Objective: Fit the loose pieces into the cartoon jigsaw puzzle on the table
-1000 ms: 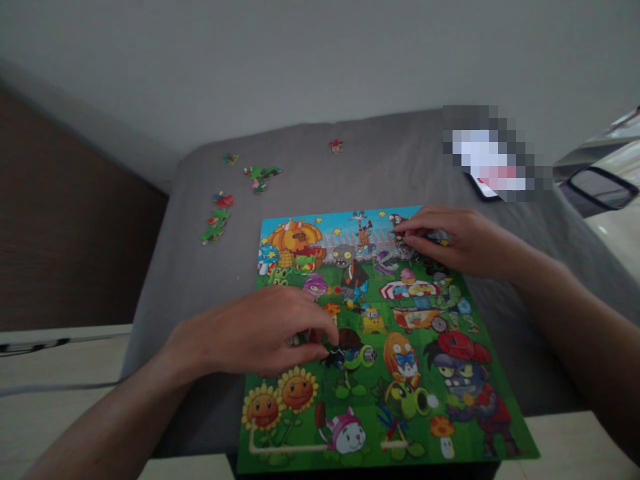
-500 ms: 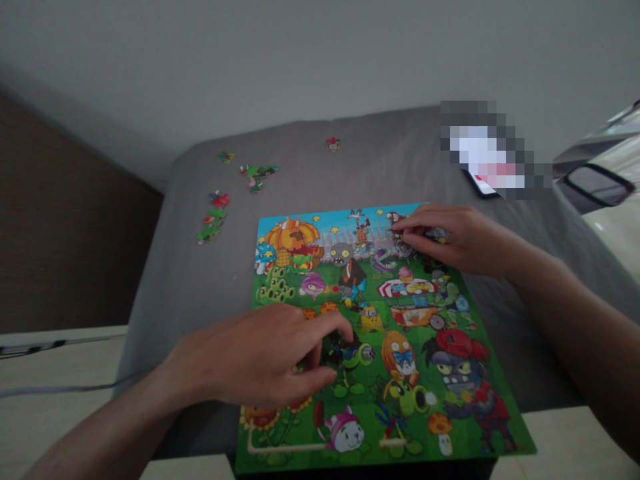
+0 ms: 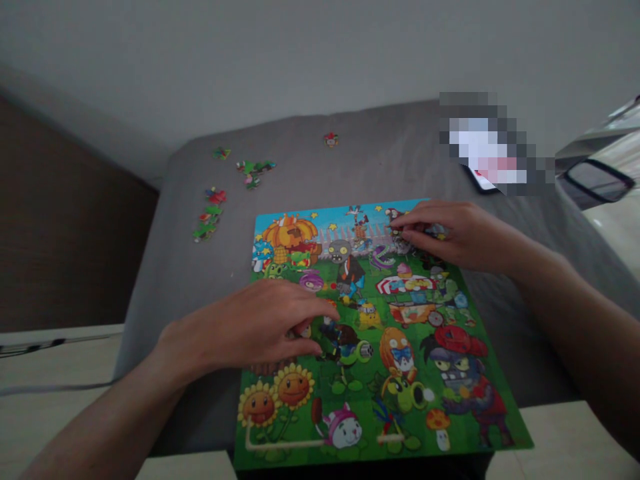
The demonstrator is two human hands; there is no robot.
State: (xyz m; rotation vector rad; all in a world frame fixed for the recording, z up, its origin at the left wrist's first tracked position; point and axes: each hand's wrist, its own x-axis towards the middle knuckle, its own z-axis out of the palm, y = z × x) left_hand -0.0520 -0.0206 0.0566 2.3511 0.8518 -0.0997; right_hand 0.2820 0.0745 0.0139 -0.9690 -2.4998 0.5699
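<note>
A cartoon jigsaw puzzle (image 3: 350, 393) of plants and zombies lies flat on a grey cloth, its pieces fitted into a square board. My left hand (image 3: 260, 323) hovers over or rests on its left middle part, with thumb and forefinger apart; the other fingers are partly hidden. At the puzzle's top right corner, my right hand (image 3: 445, 230) has its thumb and forefinger pinched close together. Whether a piece sits between those fingertips I cannot make out. The hands cover parts of the picture beneath them.
Loose puzzle pieces (image 3: 255, 167) lie beyond the board at the upper left, with more pieces (image 3: 210, 213) below them. A single piece (image 3: 331, 139) lies near the back. A phone (image 3: 483, 180), partly blurred out, is at the right, near dark-framed glasses (image 3: 600, 180).
My left hand has shifted up and slightly left across the puzzle, uncovering the sunflowers at lower left. My right hand stays at the top right corner. The view has tilted slightly.
</note>
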